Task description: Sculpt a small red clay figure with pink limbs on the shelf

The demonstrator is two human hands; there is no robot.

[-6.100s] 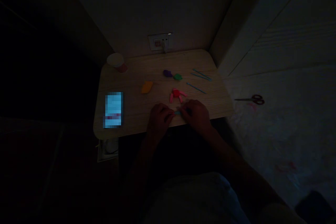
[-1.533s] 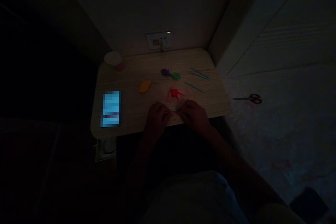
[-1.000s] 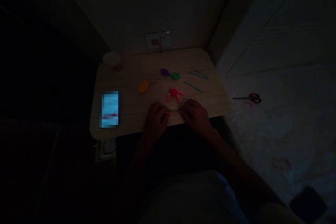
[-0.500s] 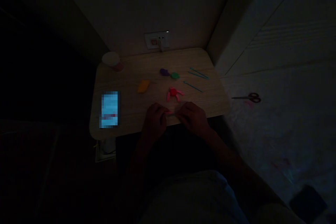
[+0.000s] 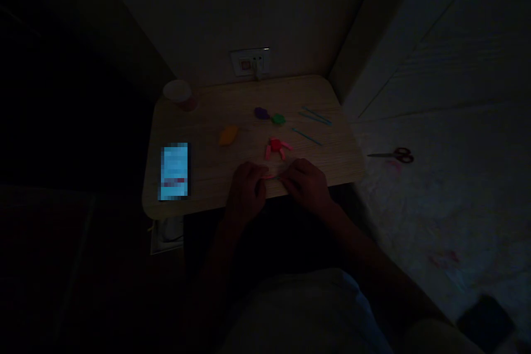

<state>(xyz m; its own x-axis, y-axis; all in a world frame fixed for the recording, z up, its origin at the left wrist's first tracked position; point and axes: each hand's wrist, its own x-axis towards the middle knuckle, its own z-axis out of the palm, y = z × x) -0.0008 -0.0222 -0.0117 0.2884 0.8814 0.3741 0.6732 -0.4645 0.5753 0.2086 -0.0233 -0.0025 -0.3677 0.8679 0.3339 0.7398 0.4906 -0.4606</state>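
Observation:
My left hand [image 5: 248, 193] and my right hand [image 5: 306, 183] rest at the front edge of a pale wooden table [image 5: 203, 144]. Between their fingertips is a thin pink clay strip [image 5: 269, 176], dim and partly hidden by my fingers. Just beyond them lies a red clay figure with pink limbs [image 5: 276, 147]. Farther off are a purple clay lump [image 5: 261, 113], a green clay lump [image 5: 277, 119] and an orange clay lump [image 5: 228, 135]. Thin teal sticks [image 5: 316, 116] lie toward the right.
A lit phone [image 5: 174, 171] with a pixelated screen lies at the table's left. A white-lidded cup [image 5: 178, 94] stands in the back left corner, below a wall socket with a plug [image 5: 249, 62]. Red-handled scissors [image 5: 392, 155] lie beyond the right edge, on a lower pale surface.
A teal piece between my hands earlier has been replaced by the pink strip. Over the last second, my hands have shifted only slightly.

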